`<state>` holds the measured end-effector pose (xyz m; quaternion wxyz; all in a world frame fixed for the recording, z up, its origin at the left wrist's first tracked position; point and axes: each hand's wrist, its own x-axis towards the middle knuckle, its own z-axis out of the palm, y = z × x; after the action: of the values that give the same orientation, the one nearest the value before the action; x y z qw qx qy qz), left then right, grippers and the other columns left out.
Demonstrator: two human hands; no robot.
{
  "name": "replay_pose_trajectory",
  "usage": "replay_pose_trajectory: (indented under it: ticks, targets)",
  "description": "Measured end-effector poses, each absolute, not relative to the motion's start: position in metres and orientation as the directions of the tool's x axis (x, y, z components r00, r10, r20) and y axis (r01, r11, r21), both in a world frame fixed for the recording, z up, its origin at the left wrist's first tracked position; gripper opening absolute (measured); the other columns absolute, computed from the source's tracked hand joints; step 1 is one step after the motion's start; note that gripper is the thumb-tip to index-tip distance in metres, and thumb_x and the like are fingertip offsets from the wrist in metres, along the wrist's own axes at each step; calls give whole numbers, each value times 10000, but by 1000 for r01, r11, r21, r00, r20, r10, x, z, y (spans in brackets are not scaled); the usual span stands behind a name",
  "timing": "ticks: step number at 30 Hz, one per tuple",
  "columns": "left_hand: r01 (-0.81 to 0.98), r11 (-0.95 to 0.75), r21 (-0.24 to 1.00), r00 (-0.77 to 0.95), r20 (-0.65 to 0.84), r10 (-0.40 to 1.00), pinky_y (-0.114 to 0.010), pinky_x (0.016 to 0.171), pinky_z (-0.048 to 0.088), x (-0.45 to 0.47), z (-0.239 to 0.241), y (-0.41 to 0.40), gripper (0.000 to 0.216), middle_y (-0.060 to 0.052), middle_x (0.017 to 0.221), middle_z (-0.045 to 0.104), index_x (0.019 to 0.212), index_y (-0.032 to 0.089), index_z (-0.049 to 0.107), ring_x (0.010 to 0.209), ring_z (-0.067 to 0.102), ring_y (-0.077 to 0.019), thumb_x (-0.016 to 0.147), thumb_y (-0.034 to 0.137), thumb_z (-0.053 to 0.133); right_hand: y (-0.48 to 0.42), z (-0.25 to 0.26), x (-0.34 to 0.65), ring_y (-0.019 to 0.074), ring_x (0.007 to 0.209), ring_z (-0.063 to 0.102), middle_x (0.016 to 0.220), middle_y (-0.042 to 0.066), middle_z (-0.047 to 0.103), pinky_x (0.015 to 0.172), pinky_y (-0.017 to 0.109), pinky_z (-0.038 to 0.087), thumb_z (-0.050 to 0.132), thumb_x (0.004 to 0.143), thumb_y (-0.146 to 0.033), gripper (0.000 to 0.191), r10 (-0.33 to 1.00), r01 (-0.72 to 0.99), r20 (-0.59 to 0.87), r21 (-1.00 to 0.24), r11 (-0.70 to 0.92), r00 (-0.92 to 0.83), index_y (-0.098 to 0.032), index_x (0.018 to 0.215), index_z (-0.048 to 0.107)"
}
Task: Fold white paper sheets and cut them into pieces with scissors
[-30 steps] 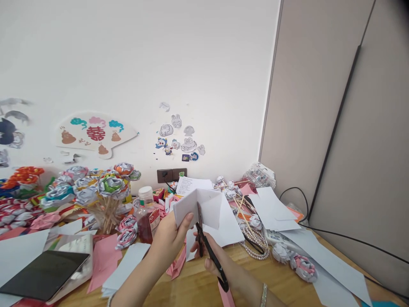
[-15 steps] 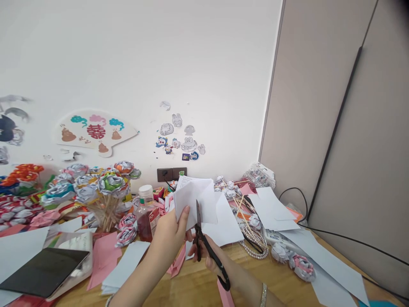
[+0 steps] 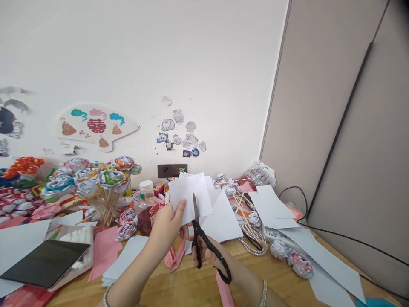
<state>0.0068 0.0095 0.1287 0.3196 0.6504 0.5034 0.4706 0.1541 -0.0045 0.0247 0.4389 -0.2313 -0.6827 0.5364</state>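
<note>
My left hand [image 3: 166, 228] pinches a folded piece of white paper [image 3: 191, 196] and holds it up over the wooden table [image 3: 191, 285]. My right hand [image 3: 220, 260] grips black scissors [image 3: 204, 241] by the handles, blades pointing up into the lower edge of the paper. The right hand's fingers are partly hidden behind the handles. A bracelet sits on each wrist.
Paper roses on sticks [image 3: 102, 183] stand at the left, next to a red-filled bottle with a white cap [image 3: 146, 207]. A dark tablet [image 3: 44, 262] lies at the lower left. White sheets [image 3: 275, 204], pink paper [image 3: 104, 251], a bead string [image 3: 254, 243] and a black cable [image 3: 351, 241] litter the table.
The folded paper has flattened and turned in my left hand, and the scissors have shifted slightly left and up along it. The view has tilted a little.
</note>
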Motion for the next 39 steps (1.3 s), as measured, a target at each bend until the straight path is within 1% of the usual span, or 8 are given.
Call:
replay_pose_trajectory:
  ticks: [5,9,12,16,20,25,31,39]
  targets:
    - [294,-274,916,54,270,961,-240,320,383,7,127,12,287,46,276,492,580,227,410,262,503,-164,810,393,366,-12,35,157,148,672,470,748,24,472,669,307,394,488,767,-578,514,763,-236,370,-929,286,-530,-186,1099,508]
    - [308,-284,908,59,280,958,-248,321,387,6,125,14,278,44,280,497,596,227,412,260,504,-168,808,401,366,-15,44,156,119,623,455,749,9,445,619,282,379,574,713,-545,491,790,-220,313,-948,229,-528,-170,1026,521]
    - [296,-280,913,66,273,960,-259,326,400,7,124,14,276,49,284,495,618,226,417,260,502,-172,809,416,359,-13,46,152,107,566,454,680,-15,442,558,258,368,615,677,-465,417,841,-166,258,-965,202,-475,-160,947,523]
    - [296,-283,912,63,277,959,-261,330,406,7,122,14,276,54,292,492,629,225,418,264,503,-170,815,416,346,-11,42,146,84,481,435,633,-36,429,479,234,355,604,640,-379,298,889,-115,213,-977,181,-406,-159,817,507]
    - [311,-295,903,59,292,955,-261,337,405,8,121,14,284,48,302,497,621,223,425,271,508,-170,816,417,354,-12,39,143,76,460,426,605,-44,431,453,222,353,556,657,-338,232,905,-94,220,-975,199,-365,-159,795,507]
    - [341,-317,885,53,319,946,-263,339,399,8,122,12,312,34,312,506,586,228,412,274,507,-172,814,433,354,-13,38,142,72,394,400,487,-78,399,408,206,333,528,666,-298,224,937,-23,180,-983,182,-300,-147,832,524]
    - [378,-312,872,57,314,948,-260,338,398,8,122,12,329,40,292,479,574,232,396,268,497,-168,828,429,328,-12,35,143,56,349,382,474,-83,420,366,187,336,551,657,-317,243,946,-10,184,-982,188,-268,-140,821,525]
    - [299,-319,899,59,316,947,-254,317,385,9,122,11,274,45,388,525,656,218,406,263,498,-156,820,431,352,-9,23,142,39,313,372,461,-94,406,323,155,313,563,705,-368,261,947,-2,210,-976,216,-242,-145,834,523]
